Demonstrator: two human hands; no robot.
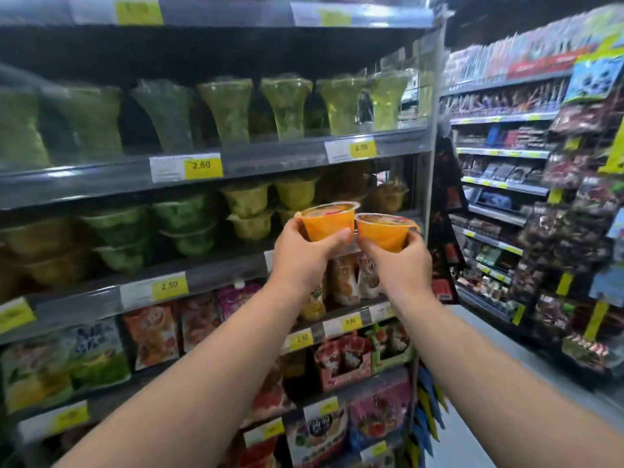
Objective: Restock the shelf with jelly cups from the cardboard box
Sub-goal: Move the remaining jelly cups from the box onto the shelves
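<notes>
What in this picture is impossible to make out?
Head view only.
1. Cardboard box: nowhere in frame, outside the edges.
2. Lid print on the left orange jelly cup and right orange jelly cup: blurred, too small.
3. Cup bases: covered by the left hand and right hand.
4. Price label: only 2.50 reads; the white part is blurred.

My bare arms stretch forward toward the shelf [219,275]. Before it, my left hand [304,255] grips the first orange cup [326,226], my right hand [401,261] the second orange cup [381,233].
</notes>
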